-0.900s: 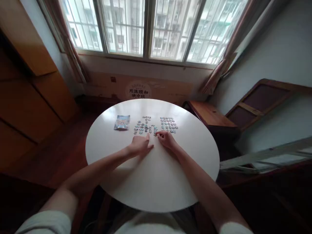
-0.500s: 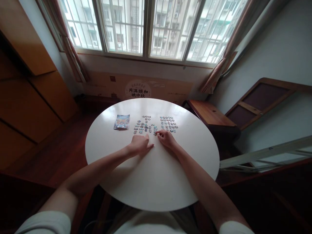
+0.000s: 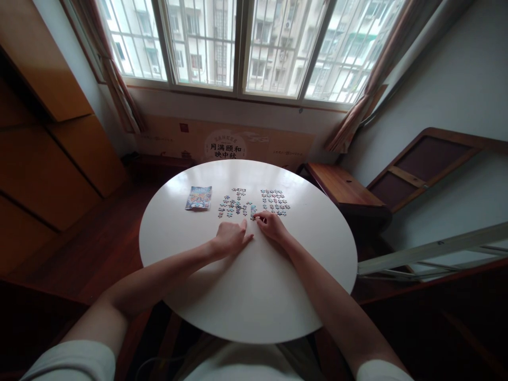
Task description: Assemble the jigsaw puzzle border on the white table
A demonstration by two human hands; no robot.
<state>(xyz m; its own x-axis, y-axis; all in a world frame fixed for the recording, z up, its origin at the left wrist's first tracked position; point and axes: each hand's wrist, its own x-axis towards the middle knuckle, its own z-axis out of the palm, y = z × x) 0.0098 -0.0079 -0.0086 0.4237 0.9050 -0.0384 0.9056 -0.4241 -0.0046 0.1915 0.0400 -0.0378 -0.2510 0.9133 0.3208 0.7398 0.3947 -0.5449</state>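
On the round white table (image 3: 254, 296) lie small jigsaw puzzle pieces (image 3: 237, 207), some loose and some joined in a strip. My right hand (image 3: 272, 225) is closed in a pinch at a puzzle piece (image 3: 253, 216) at the near end of a short column; the fingertips partly hide it. Just left of it, my left hand (image 3: 231, 236) rests low over the tabletop, thumb and index finger apart, holding nothing. Its index fingertip points toward the nearest pieces. Right of the centre, more pieces (image 3: 273, 200) lie in neat rows, the lowest partly behind my right hand.
A colourful printed sheet or packet (image 3: 199, 198) lies at the table's left. Beyond the right edge stands a wooden bench or low desk (image 3: 343, 185). A metal rail (image 3: 432, 247) runs close to the table on the right, and wooden cabinets (image 3: 43, 174) stand at left.
My left hand has shifted slightly right, closer to my right hand. My right hand stays pinched at the same spot by the column of pieces.
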